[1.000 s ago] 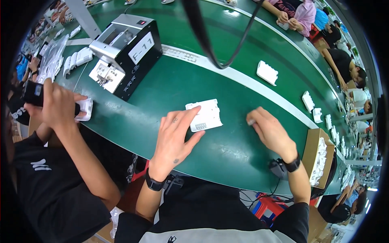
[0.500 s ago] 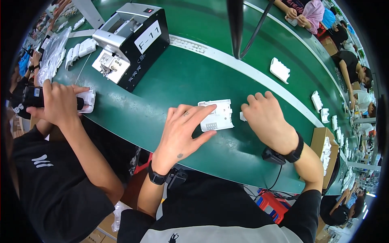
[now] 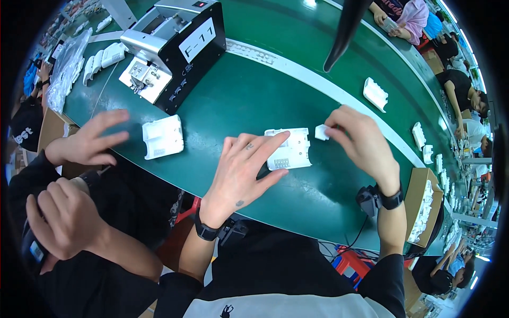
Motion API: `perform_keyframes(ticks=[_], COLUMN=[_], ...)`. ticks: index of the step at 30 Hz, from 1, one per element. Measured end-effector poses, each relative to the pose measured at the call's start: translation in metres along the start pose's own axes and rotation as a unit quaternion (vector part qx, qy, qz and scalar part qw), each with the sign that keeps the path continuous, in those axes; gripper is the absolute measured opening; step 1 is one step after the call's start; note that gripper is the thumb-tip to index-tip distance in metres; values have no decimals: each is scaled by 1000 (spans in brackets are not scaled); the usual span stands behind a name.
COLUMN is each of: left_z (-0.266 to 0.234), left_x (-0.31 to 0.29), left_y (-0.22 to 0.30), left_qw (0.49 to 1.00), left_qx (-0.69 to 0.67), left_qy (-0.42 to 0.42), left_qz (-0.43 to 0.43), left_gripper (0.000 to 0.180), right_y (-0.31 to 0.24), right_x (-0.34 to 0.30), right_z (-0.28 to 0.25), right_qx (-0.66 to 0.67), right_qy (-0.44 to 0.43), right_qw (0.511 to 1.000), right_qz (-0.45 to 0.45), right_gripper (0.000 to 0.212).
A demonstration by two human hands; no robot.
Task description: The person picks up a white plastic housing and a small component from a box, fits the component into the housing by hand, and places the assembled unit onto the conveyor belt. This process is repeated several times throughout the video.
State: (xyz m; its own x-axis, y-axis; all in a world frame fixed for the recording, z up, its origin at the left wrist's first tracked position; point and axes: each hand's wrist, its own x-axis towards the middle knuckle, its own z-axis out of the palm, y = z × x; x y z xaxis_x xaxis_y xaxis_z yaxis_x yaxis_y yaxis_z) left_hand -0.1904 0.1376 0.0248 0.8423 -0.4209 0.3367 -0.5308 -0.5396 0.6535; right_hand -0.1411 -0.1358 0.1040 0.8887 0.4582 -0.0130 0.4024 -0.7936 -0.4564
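Observation:
A white plastic shell (image 3: pixel 298 150) with small holes and a printed patch lies on the green worktable in front of me. My left hand (image 3: pixel 239 177) spans the shell from the left, index finger along its upper edge and thumb at its lower edge, steadying it. To the right of the shell, my right hand (image 3: pixel 366 143) pinches a small white plastic piece (image 3: pixel 321 132) between thumb and forefinger. A narrow gap separates that piece from the shell. What the right hand's other fingers do is partly hidden.
A co-worker at left has one spread hand (image 3: pixel 94 139) beside another white shell (image 3: pixel 163 138) and a dark power screwdriver (image 3: pixel 34 249) in the other. A black-and-silver machine (image 3: pixel 177 58) stands behind. A cardboard box (image 3: pixel 433 185) of white parts is at right.
My right hand has turned, showing more of the small white piece. The left hand stays at the shell. The co-worker's screwdriver has come off the other shell, toward the co-worker's body.

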Motion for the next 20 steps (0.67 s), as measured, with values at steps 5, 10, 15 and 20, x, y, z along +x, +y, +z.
perform_keyframes(ticks=[5,10,15,20], left_z=[3,4,6,3], left_x=[-2,0,-1,0], left_y=[2,4,3,5], left_qw=[1000,1000,999,997], left_qx=[-11,-5,31,70], left_qy=[0,-1,5,-10], left_qz=[-9,-5,28,40], left_gripper=[71,68,58,49], right_y=[-27,-27,-37,-37], right_x=[3,-3,-1,5], right_z=[15,36,42,38], right_qx=[-21,-71,-158,-130], right_qy=[36,42,22,-29], right_qw=[992,990,980,984], right_qz=[-117,-116,-119,-117], right_gripper=[11,12,12,11])
